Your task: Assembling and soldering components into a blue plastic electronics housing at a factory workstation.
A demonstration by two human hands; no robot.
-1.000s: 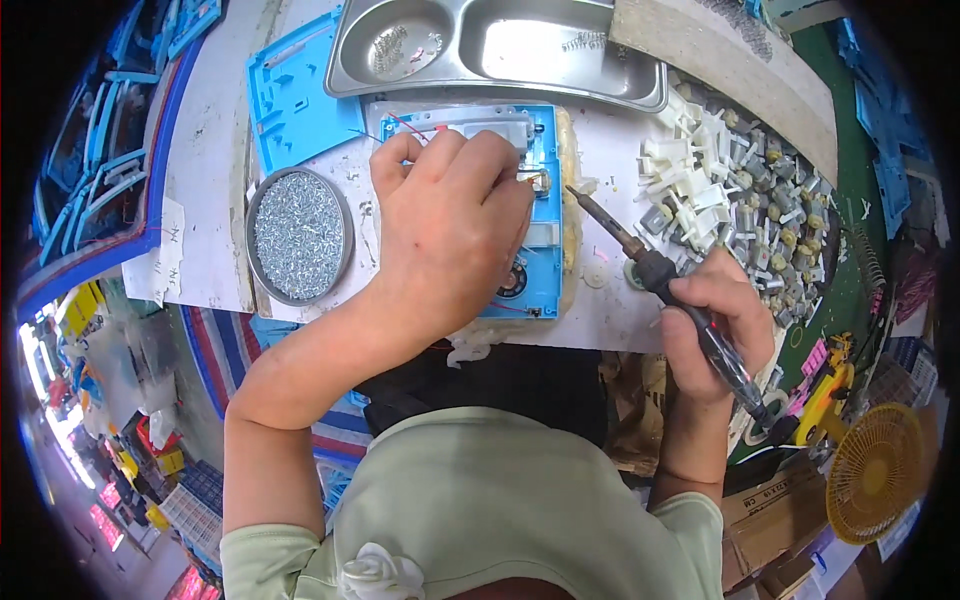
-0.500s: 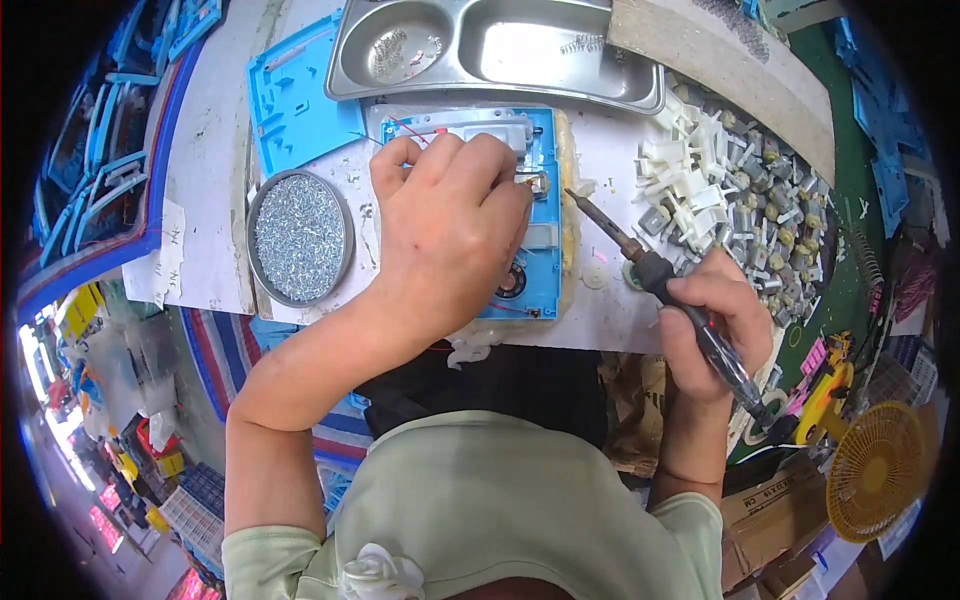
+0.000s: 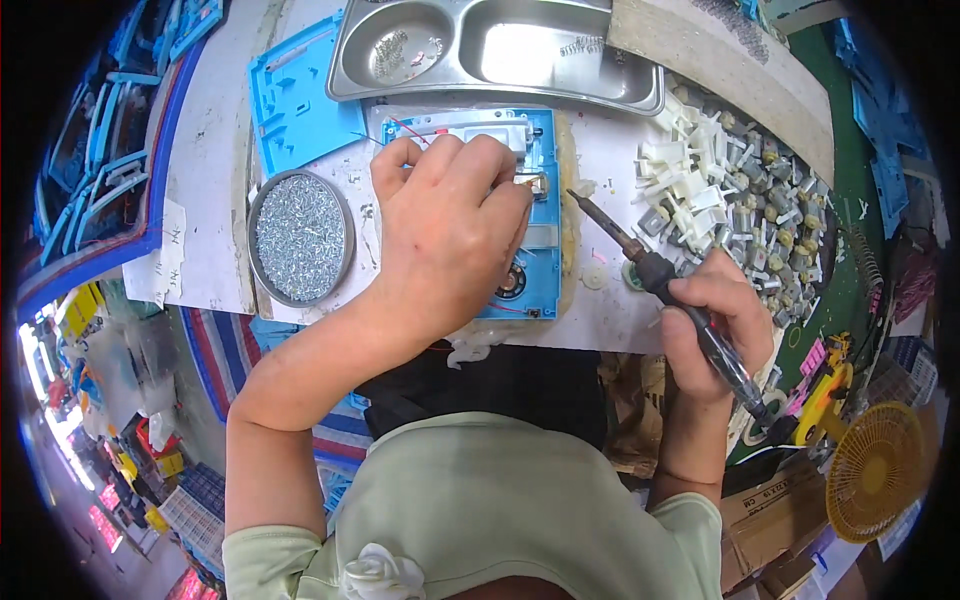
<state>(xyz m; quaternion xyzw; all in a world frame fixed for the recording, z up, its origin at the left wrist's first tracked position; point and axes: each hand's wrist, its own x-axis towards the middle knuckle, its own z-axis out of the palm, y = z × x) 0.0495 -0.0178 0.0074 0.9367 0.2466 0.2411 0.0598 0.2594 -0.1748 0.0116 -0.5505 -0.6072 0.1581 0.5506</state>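
Observation:
A blue plastic casing (image 3: 545, 270) with a grey part, thin wires and a round dark piece inside lies on the table. Over it, my left hand (image 3: 450, 225) is closed, fingertips down inside the casing; what they pinch is hidden behind the hand. In my right hand (image 3: 720, 325) is a soldering iron (image 3: 655, 272), held by its dark handle. Its tip points up and left, just right of the casing and apart from it. A red wire (image 3: 410, 130) sticks out at the casing's upper left.
A round dish of small screws (image 3: 300, 238) stands left of the casing. Behind is a steel compartment tray (image 3: 490, 95) with springs, beside a blue cover panel (image 3: 305, 100). White plastic parts and small motors (image 3: 775, 215) are heaped at right, above a yellow fan (image 3: 875, 470).

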